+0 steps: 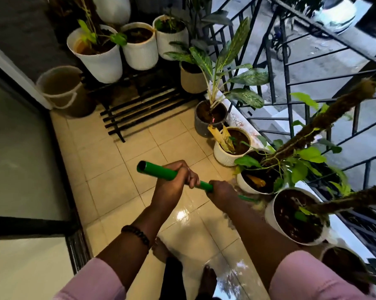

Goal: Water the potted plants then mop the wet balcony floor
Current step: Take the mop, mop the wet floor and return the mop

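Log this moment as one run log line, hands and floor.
phase: mopping | left hand: gripping green mop handle near top | right hand: gripping lower | floor: wet sheen by feet | mop head: hidden

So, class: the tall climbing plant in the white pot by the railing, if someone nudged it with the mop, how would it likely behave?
The white pot is filled with dark soil, so probably heavy and slow to slide. Its pole leans far out over the railing, so a hard knock might tip it that way. The wet tiles shine, so it could skid slightly.

Pink sleeves [312, 278] pushed up both forearms; dark beaded bracelet [136, 234] on left wrist; bare feet [161, 249]
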`<act>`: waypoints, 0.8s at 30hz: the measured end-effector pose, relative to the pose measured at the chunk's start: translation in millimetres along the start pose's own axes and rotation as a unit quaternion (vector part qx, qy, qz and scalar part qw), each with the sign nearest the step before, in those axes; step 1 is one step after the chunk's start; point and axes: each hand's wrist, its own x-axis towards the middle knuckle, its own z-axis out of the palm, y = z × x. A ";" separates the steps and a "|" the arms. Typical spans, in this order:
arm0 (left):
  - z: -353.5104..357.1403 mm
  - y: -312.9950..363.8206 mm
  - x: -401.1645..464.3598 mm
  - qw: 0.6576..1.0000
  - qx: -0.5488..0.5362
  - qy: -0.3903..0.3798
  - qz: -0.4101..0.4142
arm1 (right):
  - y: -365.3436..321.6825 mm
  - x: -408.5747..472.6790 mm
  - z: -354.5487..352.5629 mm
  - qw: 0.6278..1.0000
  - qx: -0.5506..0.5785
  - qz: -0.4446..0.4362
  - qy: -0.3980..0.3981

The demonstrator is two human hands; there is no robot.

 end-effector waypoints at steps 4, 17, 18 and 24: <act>14.9 18.5 -4.0 1.000 0.017 -0.006 0.000 | 4.2 -16.0 -9.1 0.999 0.003 0.005 0.031; 36.8 -1.5 -89.3 0.996 0.015 -0.084 -0.022 | 53.4 -99.7 25.1 0.993 -0.078 -0.020 -0.083; 42.5 -6.0 -96.8 0.995 0.013 -0.092 -0.029 | 63.1 -106.0 27.5 0.993 -0.080 -0.012 -0.091; 96.3 -27.0 -116.3 0.983 0.004 -0.174 -0.063 | 126.0 -132.1 20.4 0.992 -0.083 0.050 -0.081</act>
